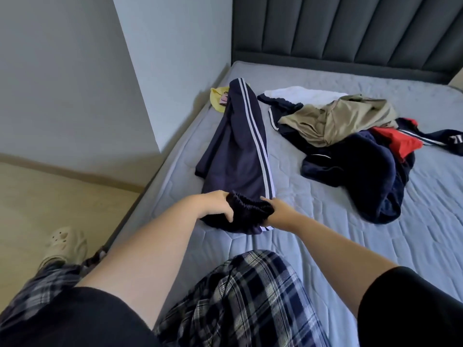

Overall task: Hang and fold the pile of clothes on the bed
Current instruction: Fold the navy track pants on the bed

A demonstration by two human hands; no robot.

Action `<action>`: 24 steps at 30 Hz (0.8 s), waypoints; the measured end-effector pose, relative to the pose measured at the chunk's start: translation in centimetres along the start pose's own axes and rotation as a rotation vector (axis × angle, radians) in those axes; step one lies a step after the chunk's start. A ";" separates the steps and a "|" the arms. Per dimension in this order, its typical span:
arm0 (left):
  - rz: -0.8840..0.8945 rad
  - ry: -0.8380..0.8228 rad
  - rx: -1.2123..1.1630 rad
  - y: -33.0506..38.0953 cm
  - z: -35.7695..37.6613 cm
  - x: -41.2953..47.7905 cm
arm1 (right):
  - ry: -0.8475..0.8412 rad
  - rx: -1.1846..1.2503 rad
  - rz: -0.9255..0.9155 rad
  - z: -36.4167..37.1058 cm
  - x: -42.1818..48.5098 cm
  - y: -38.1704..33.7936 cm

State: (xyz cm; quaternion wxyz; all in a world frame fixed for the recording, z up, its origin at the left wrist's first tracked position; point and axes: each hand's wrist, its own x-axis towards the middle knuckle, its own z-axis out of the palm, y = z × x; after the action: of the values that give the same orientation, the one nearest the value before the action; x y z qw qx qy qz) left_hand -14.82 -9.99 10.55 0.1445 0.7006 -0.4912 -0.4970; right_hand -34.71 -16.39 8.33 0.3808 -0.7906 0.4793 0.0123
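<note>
Head view: my left hand (217, 206) and right hand (275, 209) both grip the navy track pants' (240, 146) waistband (legs stretched away across the bed (325, 246)).

Left hand (217, 206), right hand (275, 212) grip navy trousers (240, 146) waistband; pile (350, 146) beside.

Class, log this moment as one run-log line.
left hand, right hand: grip navy trousers waistband | legs along bed | clothes pile: unfolded

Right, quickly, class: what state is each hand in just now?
Left hand: closed, gripping the waistband of the navy striped track pants.
Right hand: closed, gripping the same waistband.
</note>
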 end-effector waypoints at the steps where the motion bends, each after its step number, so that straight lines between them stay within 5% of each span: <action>1: -0.032 -0.005 -0.091 -0.3 -0.1 0.1 | 0.013 0.019 -0.009 0.0 0.2 0.0; 6: -0.219 -0.208 -0.315 -2.2 -0.8 0.7 | -0.138 0.105 -0.001 -0.5 1.2 0.1; 9: -0.296 -0.352 -0.392 -3.1 -0.9 0.8 | -0.426 0.184 0.013 -1.1 1.9 0.2; 14: -0.212 -0.315 -0.431 -2.0 -2.6 1.3 | -0.585 0.273 0.115 -2.5 3.8 0.0; 16: -0.048 -0.046 -0.495 -0.8 -4.1 2.3 | -0.335 0.261 0.045 -3.7 4.6 -1.1; 19: 0.145 0.590 -0.514 0.5 -5.9 3.6 | 0.425 0.315 -0.002 -5.3 6.5 -2.1; 20: 0.150 0.718 -0.501 0.3 -6.1 4.0 | 0.551 0.401 0.061 -5.4 7.1 -2.1; 24: -0.101 0.779 -0.386 -3.4 -4.2 5.3 | 0.407 0.496 0.373 -2.4 8.2 0.3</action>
State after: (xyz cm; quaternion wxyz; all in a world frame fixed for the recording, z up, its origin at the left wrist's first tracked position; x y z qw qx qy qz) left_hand -9.31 -14.02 7.19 0.4229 0.8190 -0.2634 -0.2848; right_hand -31.35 -24.12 6.69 0.4492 -0.5595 0.6695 -0.1924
